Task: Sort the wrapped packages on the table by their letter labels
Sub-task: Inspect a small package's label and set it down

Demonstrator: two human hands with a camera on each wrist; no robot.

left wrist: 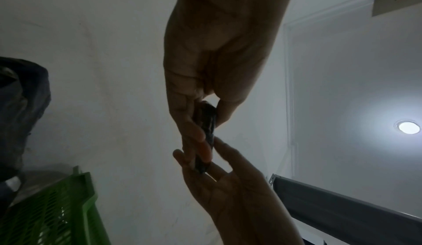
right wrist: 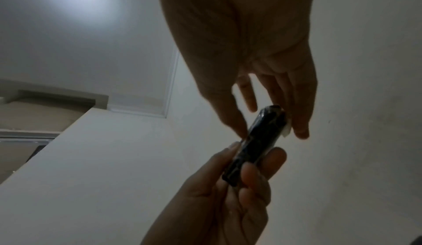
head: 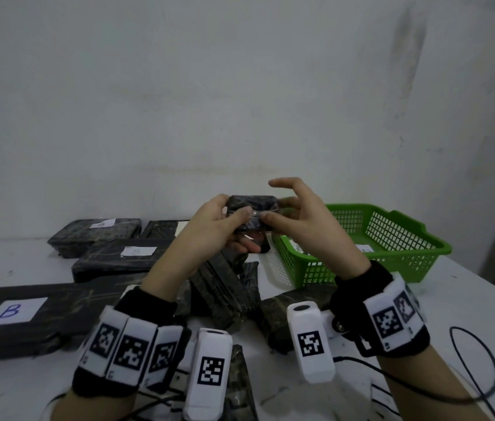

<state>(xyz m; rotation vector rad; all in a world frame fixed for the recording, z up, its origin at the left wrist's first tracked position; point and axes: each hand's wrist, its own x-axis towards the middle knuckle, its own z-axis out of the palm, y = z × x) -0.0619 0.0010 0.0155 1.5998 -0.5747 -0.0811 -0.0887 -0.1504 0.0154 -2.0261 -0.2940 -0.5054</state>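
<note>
The package (head: pixel 252 215) sits raised between my hands: left hand (head: pixel 216 229) grips it thumb over fingers, right hand (head: pixel 301 220) pinches its other end, upper fingers loosely spread.

Both hands (head: pixel 216 226) (head: pixel 304 226) raised, fingers pinching.

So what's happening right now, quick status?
Left hand and right hand both pinch small black package, raised. Its label unreadable. Green basket beside, unblocked.

My head camera looks forward and down over the surface (head: pixel 21 259); both wrist cameras sit close, aimed up along my fingers (left wrist: pixel 194 133) toward the ceiling — all three share the small package (head: pixel 252 208).
</note>
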